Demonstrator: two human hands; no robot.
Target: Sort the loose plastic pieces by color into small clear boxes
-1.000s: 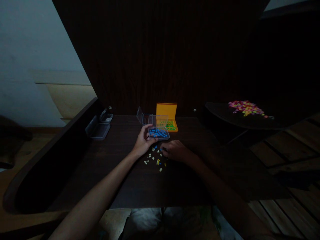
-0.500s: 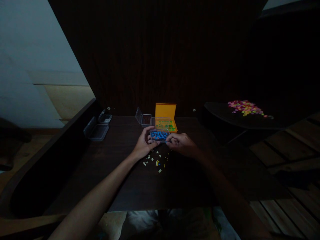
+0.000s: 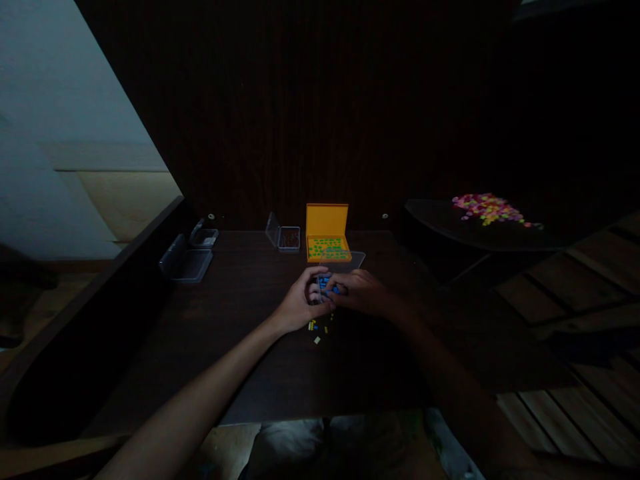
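Cupping a transparent box [image 3: 320, 277], the left hand [image 3: 296, 305] wraps its fingers round one side in a firm grip, just in front of the open yellow case [image 3: 327, 219]; the raised lid [image 3: 355, 259] crosses that case's near edge, seen from here. And there's the right hand [image 3: 360, 292], fingers bent over the other side of the box; whether that grip pinches anything I can't tell, the knuckles hide it. How far along? Well along, I'd say, but unfinished: blue pieces [image 3: 325, 283] show inside the box, green pieces [image 3: 327, 248] dot the yellow case, dark reddish pieces [image 3: 289, 238] lie in the small case [image 3: 289, 250] just left of it. Out loose, in front of the yellow case and nearer the person, come a pale piece [image 3: 317, 341], some yellow pieces [image 3: 312, 324] and what looks like a blue bit [image 3: 315, 327]; the hands may cover more. It's all on a dark worktop [image 3: 215, 327], a wide case [image 3: 196, 268] and a narrow case [image 3: 205, 238] open well left of the yellow one. Behind it rises a dark wood panel [image 3: 300, 100]; far right, a side shelf [image 3: 435, 220] bears a bright multicoloured heap [image 3: 490, 207]. Dim room, this: pale wall [image 3: 50, 100] way off left, wooden slats [image 3: 560, 293] low on the right.
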